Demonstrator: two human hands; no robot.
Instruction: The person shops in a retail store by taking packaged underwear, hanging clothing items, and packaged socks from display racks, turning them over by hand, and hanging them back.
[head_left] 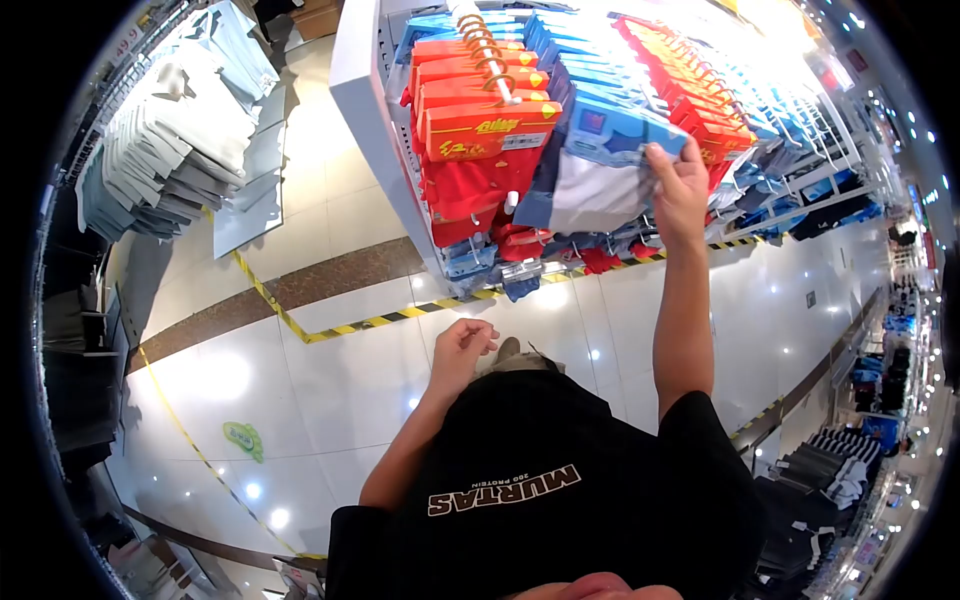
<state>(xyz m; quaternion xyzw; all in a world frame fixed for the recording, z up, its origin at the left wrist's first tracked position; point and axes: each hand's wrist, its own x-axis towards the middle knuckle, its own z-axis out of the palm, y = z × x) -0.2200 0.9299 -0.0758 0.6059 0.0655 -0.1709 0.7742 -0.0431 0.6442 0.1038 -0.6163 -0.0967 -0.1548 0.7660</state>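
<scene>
My right hand [680, 180] is raised to the rack and pinches the right edge of a blue-headed pack [610, 135] with white and dark blue cloth below its card. Left of that pack hang red packs [490, 125] with yellow print, on a white hook with brown rings. More blue packs and red packs stand in rows behind and to the right. Low in front of my body, my left hand [465, 345] is held over the floor with its fingers curled loosely, touching no rack or pack. Nothing shows between those fingers.
The white side panel [360, 110] of the rack stands at its left. Grey and white garments [170, 130] hang at the upper left. Yellow-black tape [370, 322] runs along the tiled floor. Dark and striped clothes [810, 490] are at the lower right, with more shelves beyond.
</scene>
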